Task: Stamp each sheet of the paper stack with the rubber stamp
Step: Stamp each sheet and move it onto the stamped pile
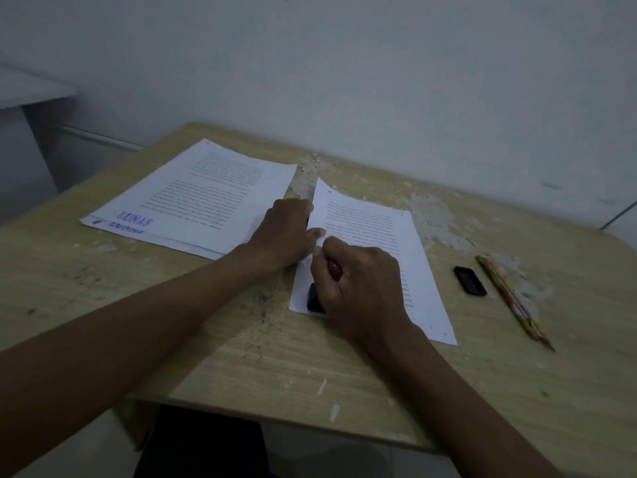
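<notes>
The right hand [358, 288] curls its fingers round the rubber stamp [319, 298], whose reddish rounded handle shows between the knuckles and whose black rectangular base sits pressed on the lower left corner of a printed sheet [386, 243]. This sheet is thin white paper, covered in fine lines of text, and it lies flat on the counter [241, 339] except for its far left corner, which curls upward. The left hand [286, 232] rests at the sheet's left edge, fingers loosely bent, thumb lying on the paper; whether it pinches the edge cannot be told.

To the left lies the stamped stack [196, 198], a few white sheets slightly offset, the top one bearing a blue block-letter mark reading LUNAS at its near corner, with part of a second blue mark peeking from the sheet beneath.

The counter is pale wood-grain laminate, worn and flaking, with light patches of peeled surface near the wall. To the right of the sheet, apart from it, lies a small black rectangular cap [469, 280], glossy and rounded at its corners. Just beside it lies a long slim pencil [513, 301] with a colourful patterned barrel.
</notes>
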